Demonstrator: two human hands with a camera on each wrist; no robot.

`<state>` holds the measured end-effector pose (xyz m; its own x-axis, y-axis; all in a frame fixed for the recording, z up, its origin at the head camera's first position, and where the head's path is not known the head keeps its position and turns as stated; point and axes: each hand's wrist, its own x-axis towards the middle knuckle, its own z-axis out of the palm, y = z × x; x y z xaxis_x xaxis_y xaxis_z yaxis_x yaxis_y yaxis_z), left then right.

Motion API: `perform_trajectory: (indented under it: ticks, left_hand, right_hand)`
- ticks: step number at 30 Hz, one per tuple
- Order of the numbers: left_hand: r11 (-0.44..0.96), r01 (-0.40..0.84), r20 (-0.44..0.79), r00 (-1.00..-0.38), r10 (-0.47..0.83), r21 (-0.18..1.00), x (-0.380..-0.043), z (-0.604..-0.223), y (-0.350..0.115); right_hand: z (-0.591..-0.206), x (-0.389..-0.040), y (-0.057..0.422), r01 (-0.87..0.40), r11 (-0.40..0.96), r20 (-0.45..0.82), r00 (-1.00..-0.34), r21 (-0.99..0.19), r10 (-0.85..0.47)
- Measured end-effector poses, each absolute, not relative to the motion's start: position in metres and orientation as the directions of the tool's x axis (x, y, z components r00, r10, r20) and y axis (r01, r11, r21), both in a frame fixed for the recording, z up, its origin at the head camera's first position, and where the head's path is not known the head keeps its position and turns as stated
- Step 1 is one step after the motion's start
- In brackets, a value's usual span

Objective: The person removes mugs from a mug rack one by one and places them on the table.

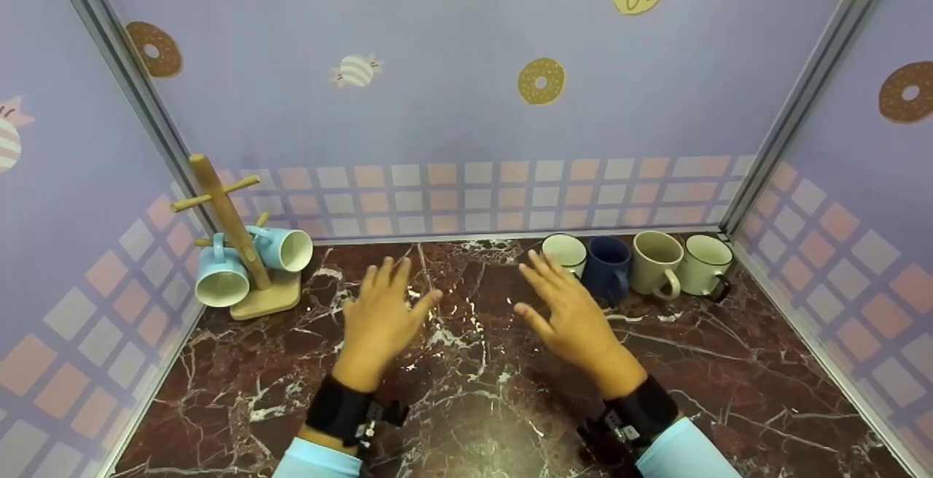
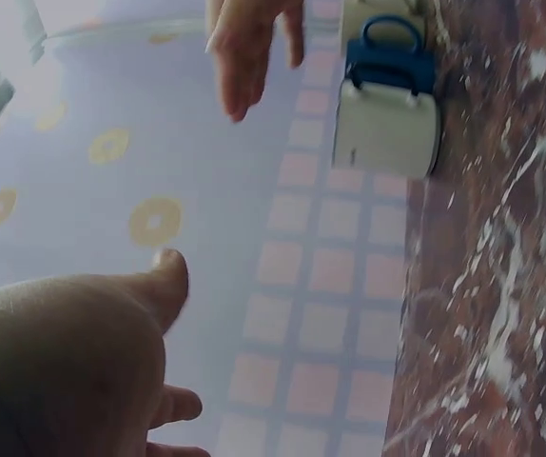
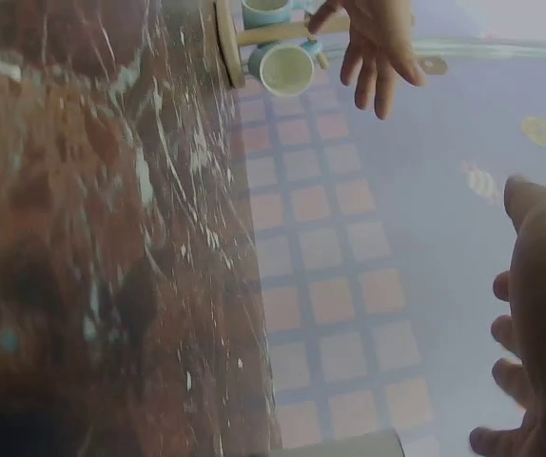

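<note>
1. In the head view, the left hand (image 1: 379, 314), left of centre, and the right hand (image 1: 572, 310), right of centre, have straight, parted fingers; both grips are wide.
2. At the left of that view, two light blue mugs (image 1: 280, 246) hang on a wooden mug rack (image 1: 232, 229), its upper pegs bare.
3. At the right stands a row: white mug (image 1: 563, 251), navy mug (image 1: 603, 268), beige mug (image 1: 656, 252) and black-handled mug (image 1: 703, 263). The right hand partly hides the white mug.
4. The left wrist view, turned sideways, shows more of the white mug's side, upper right, and sets the right hand, at the top, clear of the tabletop (image 1: 466, 420).
5. The right wrist view shows the rack and light blue mugs at the top, beside the left hand; a pale shape (image 3: 349, 446) at the bottom edge is too cut off to identify.
6. The tabletop is dark red-brown, white-veined and glossy.
7. Lilac walls (image 1: 437, 99) carry doughnuts, sweets and a pink-and-white checked band (image 1: 459, 197); metal strips (image 1: 809, 92) line the corners.
</note>
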<state>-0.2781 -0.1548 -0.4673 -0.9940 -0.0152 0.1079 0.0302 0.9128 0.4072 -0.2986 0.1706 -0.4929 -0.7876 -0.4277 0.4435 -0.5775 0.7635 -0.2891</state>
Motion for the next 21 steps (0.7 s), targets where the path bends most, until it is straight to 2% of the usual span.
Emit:
perform_trajectory:
  ticks: [6, 14, 21]
  left_hand:
    - [0.873, -0.035, 0.077, -0.994, -0.083, 0.486, -0.288, -0.463, -0.195]
    - [0.815, -0.063, 0.073, -0.989, -0.128, 0.576, -0.295, -0.454, -0.245]
    - [0.842, -0.091, 0.178, -0.960, -0.216, 0.531, -0.301, -0.422, -0.274]
  right_hand:
    - [-0.493, -0.292, 0.161, -0.556, 0.790, 0.288, -0.825, -0.258, -0.486]
    - [-0.497, -0.285, 0.153, -0.610, 0.753, 0.294, -0.788, -0.247, -0.541]
    - [-0.500, -0.279, 0.142, -0.625, 0.736, 0.254, -0.779, -0.260, -0.573]
